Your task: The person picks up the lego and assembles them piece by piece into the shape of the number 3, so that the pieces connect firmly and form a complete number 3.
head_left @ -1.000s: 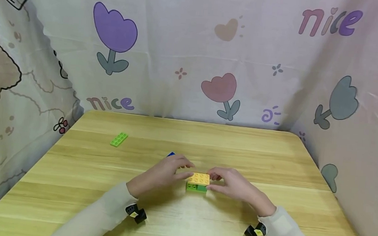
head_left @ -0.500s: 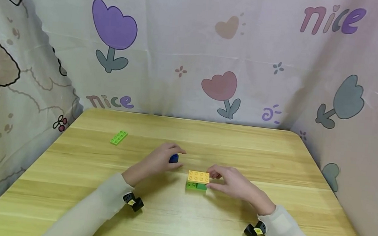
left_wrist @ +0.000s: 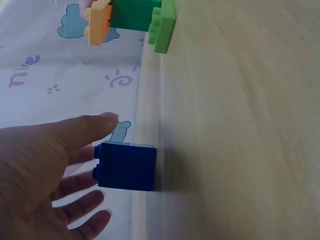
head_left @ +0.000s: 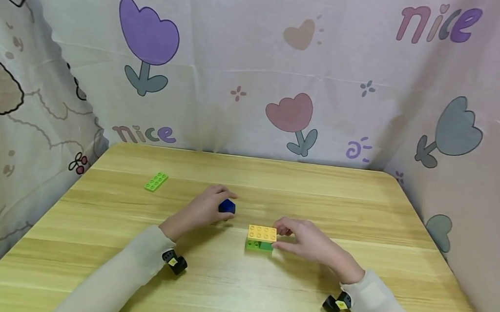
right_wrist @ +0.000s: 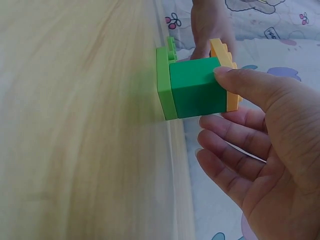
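Note:
My left hand (head_left: 204, 205) is around a dark blue toy brick (left_wrist: 127, 167) standing on the table, its fingers loosely bent. In the left wrist view, the thumb is held apart from the brick, and the other fingers reach behind it. My right hand (head_left: 307, 243) holds the right end of a small brick stack, thumb on the near side and index finger on the far side. This stack has a light green plate (right_wrist: 164, 85) at the bottom, a green brick (right_wrist: 197, 87) above its right part, and a yellow plate (head_left: 262, 233) on top, overhanging leftward.
A light green studded plate (head_left: 156, 182) lies at the table's back left. The wooden table (head_left: 239, 292) meets a patterned cloth (head_left: 223, 51) behind and at both sides. Both wrists wear small black cameras (head_left: 175, 263).
My left hand has left the stack's left side and moved left and away to the blue brick. My right hand and the stack have stayed in place.

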Available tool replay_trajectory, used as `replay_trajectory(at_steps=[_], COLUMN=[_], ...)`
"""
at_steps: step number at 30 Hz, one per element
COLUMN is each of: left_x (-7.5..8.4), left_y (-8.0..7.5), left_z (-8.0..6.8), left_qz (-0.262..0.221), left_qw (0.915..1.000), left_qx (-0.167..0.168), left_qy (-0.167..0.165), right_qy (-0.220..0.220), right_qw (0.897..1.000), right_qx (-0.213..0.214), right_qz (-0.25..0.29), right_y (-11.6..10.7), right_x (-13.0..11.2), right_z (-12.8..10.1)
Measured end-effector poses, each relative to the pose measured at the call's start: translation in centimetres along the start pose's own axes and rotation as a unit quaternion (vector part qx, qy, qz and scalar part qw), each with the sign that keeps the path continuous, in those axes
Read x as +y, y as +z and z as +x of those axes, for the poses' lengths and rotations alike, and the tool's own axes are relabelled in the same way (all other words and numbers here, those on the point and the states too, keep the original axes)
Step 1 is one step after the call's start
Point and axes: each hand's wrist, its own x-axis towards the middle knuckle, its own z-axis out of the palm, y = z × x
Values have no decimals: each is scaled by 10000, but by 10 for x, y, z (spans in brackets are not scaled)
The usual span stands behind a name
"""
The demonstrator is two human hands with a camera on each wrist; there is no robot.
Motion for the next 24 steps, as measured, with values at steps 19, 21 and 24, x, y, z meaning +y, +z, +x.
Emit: replay_trajectory(at_steps=[19, 21, 24], left_x=[-12, -12, -11], left_y=[1, 1, 1], left_z=[0, 0, 1], left_qz=[160, 234, 312], left_qw=[9994, 9993, 9992], left_qx=[-248, -240, -224], left_qy=[-184, -138, -116], right_qy=[-5, -8, 7], right_qw=[10000, 10000, 10000], right_qx=[-31, -35, -38], right_qz=[36, 26, 9], right_y=[0, 0, 1], right_x=[0, 0, 0], right_z=[0, 0, -1])
